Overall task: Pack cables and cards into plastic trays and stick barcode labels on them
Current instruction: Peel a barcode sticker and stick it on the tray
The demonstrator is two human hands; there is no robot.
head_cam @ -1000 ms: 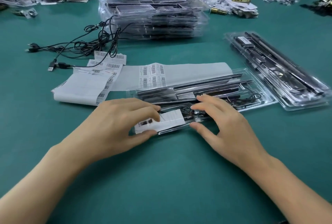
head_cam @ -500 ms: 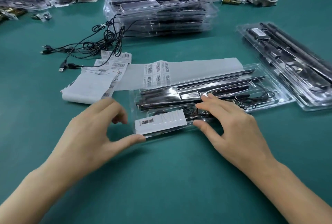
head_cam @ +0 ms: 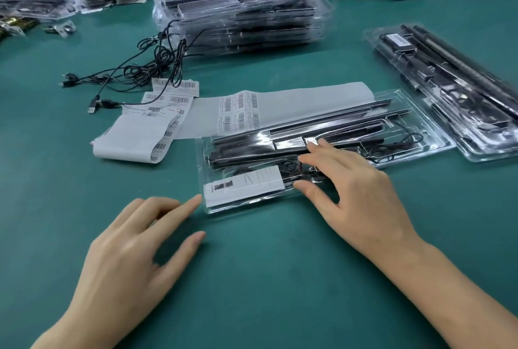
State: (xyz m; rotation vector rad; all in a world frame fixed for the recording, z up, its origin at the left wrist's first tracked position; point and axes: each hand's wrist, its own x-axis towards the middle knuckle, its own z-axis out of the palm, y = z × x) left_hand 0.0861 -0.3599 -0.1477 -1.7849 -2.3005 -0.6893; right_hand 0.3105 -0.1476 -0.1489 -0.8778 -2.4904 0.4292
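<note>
A clear plastic tray (head_cam: 426, 135) lies across the middle of the green table, holding black metal strips, a coiled black cable (head_cam: 398, 144) and a white card (head_cam: 244, 184) at its near-left end. My right hand (head_cam: 350, 189) rests on the tray, fingers spread over the strips and thumb at the tray's front edge beside the card. My left hand (head_cam: 134, 253) hovers open over the table just left of the tray, its index fingertip near the tray's corner. Barcode label sheets (head_cam: 238, 109) lie behind the tray.
A tall stack of filled clear trays (head_cam: 241, 15) stands at the back centre. Another filled tray (head_cam: 448, 90) lies at the right. Loose black USB cables (head_cam: 134, 71) sprawl at the back left. A folded label strip (head_cam: 137, 135) lies left of the tray. Paper and hardware piles line the far edge.
My left hand let go of the card end of the tray and drew back to the left and toward me. My right hand stayed on the tray.
</note>
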